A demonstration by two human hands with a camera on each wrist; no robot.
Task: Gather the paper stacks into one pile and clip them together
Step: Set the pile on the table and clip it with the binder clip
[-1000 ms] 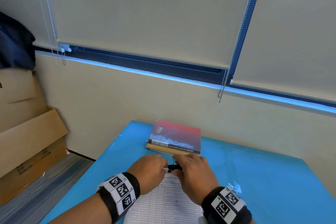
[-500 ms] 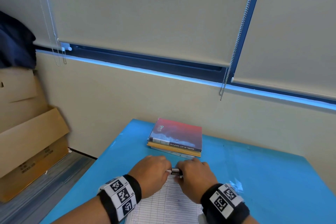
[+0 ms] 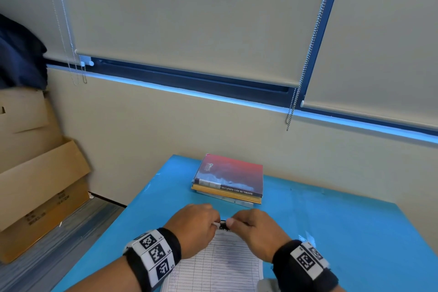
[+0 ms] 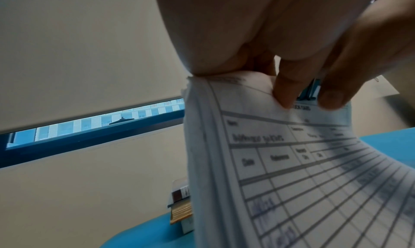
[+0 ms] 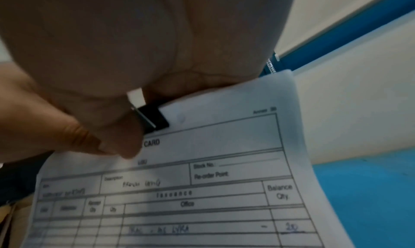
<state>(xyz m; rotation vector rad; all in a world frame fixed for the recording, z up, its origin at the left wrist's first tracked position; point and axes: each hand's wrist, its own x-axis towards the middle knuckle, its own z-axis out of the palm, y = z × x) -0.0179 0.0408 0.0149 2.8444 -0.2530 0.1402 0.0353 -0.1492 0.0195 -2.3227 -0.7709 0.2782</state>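
Observation:
A stack of printed forms lies lengthwise toward me on the blue table, and its far edge is lifted and bowed in the left wrist view. A black binder clip sits on the middle of that far edge. My left hand pinches the stack's top edge just left of the clip. My right hand pinches the clip, its thumb over the wire handle. Both hands hide most of the clip from above.
A pile of books with a red cover on top lies just beyond my hands, near the table's far edge by the wall. Cardboard boxes stand on the floor at the left. Bare blue tabletop extends to the right.
Both hands have drawn slightly toward me with the stack's top edge. The fingers have closed in over the clip, so less of it shows.

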